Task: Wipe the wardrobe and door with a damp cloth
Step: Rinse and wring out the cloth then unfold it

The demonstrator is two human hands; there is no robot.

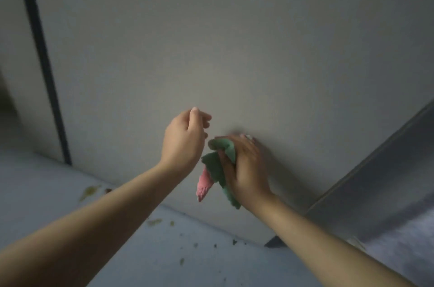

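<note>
Pale grey panel [211, 40], smooth and rigid, fills the view. The left hand [185, 138] hovers near it, fingers loosely curled, holding nothing. Just right, the right hand [244, 167] grips the bunched green-and-pink cloth [218, 169] against the panel. Soft, light and limp, the cloth likely handles best gathered in the palm, as its loose ends dangle.

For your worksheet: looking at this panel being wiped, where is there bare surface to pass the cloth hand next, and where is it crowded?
Bare panel stretches above both hands, bordered by the dark vertical gap on the left and the grey ledge at lower right. It is crowded low down, where the right hand grips the green and pink cloth beside the left hand. The floor below carries scattered debris.
</note>
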